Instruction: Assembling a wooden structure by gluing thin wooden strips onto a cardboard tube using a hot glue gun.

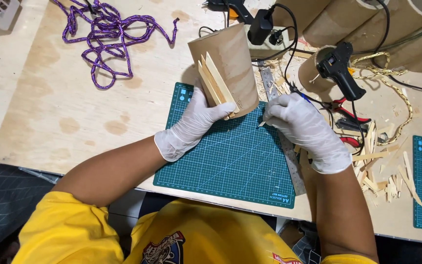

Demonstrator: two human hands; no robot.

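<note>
Left hand [195, 119] grips cardboard tube [225, 66]; axis tilted; wooden sticks [217, 85] lengthwise.

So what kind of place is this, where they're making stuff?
Probably a craft workshop. On the plywood table lie a green cutting mat, a black glue gun and a heap of wooden sticks.
</note>
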